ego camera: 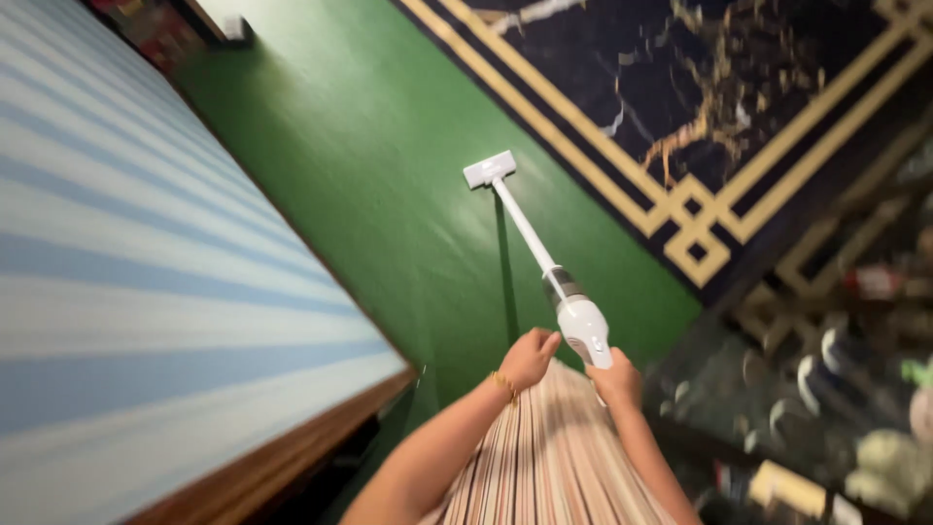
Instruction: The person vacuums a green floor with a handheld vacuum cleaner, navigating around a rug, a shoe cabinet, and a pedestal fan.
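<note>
Stick vacuum (573,316) | right hand (616,379) clenched round its handle end | left hand (530,358) loosely curled just beside the body, contact unclear | striped garment (549,457) below | white tube slants out to the floor head (489,168) on green floor (389,156) | striped bed (117,292) left, dark gold-patterned rug (700,87) right

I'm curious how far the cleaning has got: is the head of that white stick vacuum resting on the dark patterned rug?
No, the vacuum head sits on the green floor, apart from the dark patterned rug.
</note>
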